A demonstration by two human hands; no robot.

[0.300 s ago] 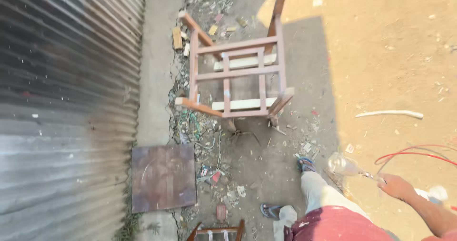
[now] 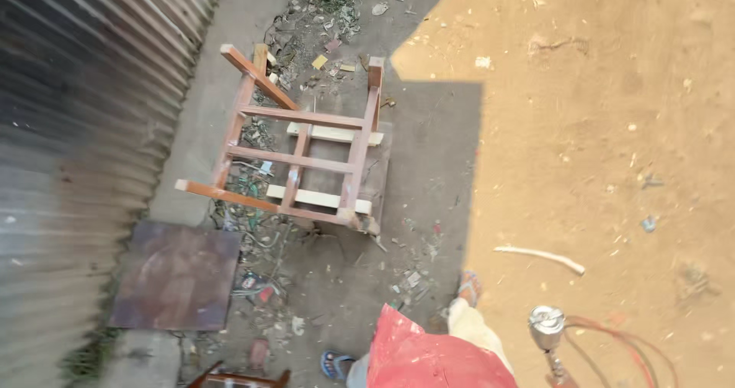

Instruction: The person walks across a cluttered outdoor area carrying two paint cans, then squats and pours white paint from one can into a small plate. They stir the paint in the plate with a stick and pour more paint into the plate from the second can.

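Metal spray gun (image 2: 547,328) with its cup looks light, rigid and smooth, best held by the handle below; neither hand shows, so grip can't be told.

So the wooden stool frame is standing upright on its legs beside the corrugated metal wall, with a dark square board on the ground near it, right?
Not quite. The head view shows the wooden stool frame upside down, legs in the air. It is indeed beside the corrugated metal wall, with the dark square board on the ground nearby.
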